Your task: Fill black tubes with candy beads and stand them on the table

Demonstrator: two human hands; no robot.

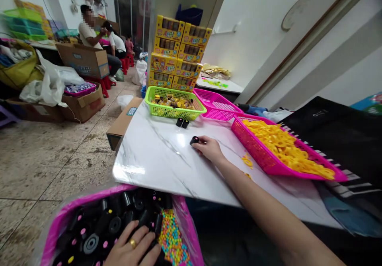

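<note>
My right hand (pixel 209 147) pinches a small black cylinder with a pink dot (pixel 194 140) between thumb and fingers, at the white marbled table (pixel 161 166). Two similar black cylinders with yellow dots (pixel 182 123) stand farther back, before the green basket. My left hand (pixel 134 247), with a ring, reaches into a pink plastic-lined bin (pixel 50 234). Its fingers are spread over many black cylinders (pixel 115 225), some with pink or yellow dots. Small multicoloured beads (pixel 173 234) lie at the bin's right side.
A green basket (pixel 176 113) holds yellow and brown pieces. One pink basket (pixel 249 148) is heaped with yellow plastic parts (pixel 274 142); another pink basket (pixel 215 105) stands behind. Yellow boxes (pixel 179 55) are stacked beyond. A cardboard box (pixel 125 119) sits left of the table; people sit farther back.
</note>
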